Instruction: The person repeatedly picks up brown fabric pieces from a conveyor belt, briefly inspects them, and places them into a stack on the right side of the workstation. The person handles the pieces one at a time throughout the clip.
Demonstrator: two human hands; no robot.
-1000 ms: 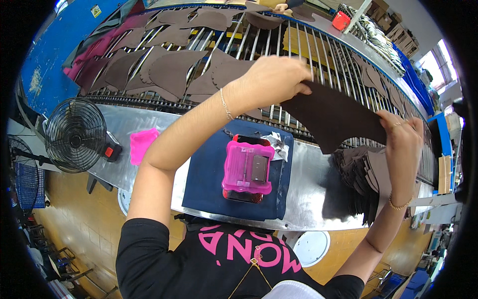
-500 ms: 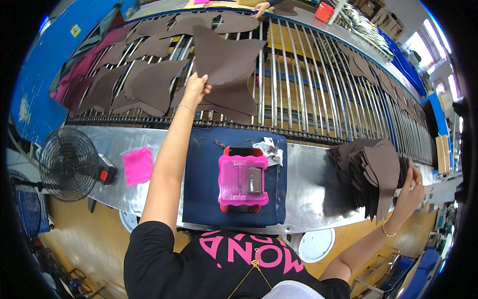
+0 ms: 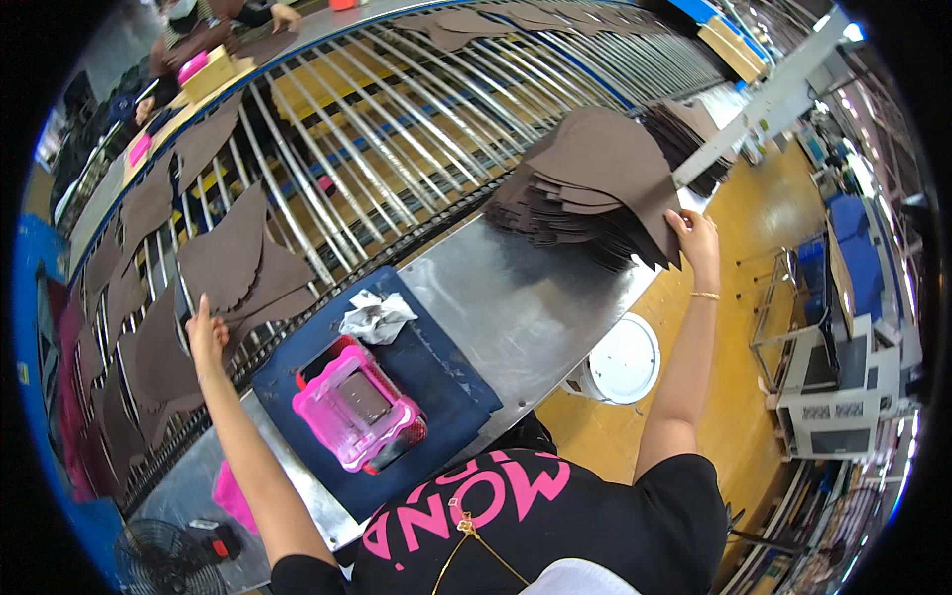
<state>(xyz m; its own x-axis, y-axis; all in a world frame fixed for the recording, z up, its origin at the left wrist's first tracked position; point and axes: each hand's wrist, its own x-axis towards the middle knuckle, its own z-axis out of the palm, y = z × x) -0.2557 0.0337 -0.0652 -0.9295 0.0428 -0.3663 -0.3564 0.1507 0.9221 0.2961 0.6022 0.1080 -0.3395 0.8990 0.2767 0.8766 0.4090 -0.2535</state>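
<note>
One stacked sheet [image 3: 605,149] is pinched between right fingers [image 3: 686,224]; left fingers [image 3: 205,313] at a second sheet [image 3: 230,253], grip unclear.

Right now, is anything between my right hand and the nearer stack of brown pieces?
Nothing visible: your right hand touches the edge of the nearer brown stack. The grey metal bar sits beyond the hand, not between.

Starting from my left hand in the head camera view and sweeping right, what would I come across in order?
Left hand → pink tray → stack of brown cut pieces → right hand at its edge → white boxy unit beyond.
</note>
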